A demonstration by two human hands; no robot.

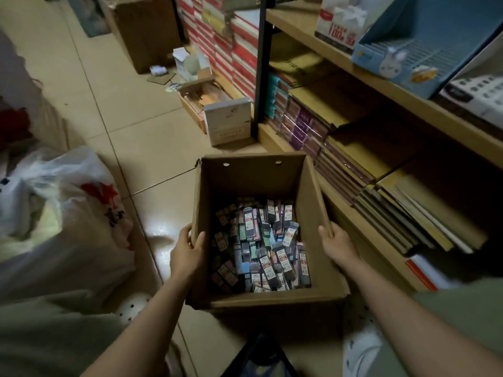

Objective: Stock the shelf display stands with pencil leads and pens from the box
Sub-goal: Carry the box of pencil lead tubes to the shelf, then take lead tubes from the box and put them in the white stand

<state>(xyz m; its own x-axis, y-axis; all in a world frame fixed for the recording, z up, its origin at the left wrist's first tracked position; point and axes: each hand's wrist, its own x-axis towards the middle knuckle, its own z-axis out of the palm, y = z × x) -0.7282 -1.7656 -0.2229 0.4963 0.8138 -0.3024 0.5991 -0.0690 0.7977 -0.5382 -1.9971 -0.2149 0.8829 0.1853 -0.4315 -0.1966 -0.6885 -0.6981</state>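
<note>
A: Hand pose?

B: I log the left hand gripping the left wall of the cardboard box, thumb inside, fingers curled outside. The right hand clasps the right wall, fingertips hidden behind the edge.

A: Contents?

B: Pencil lead packs heaped in the box, centre frame, on the floor beside the shelf. Labels unreadable; no pens discernible.

We see the box open-topped, its upper half free above the lead packs, with bare floor left of it, the shelf close on its right and a bag farther left.
</note>
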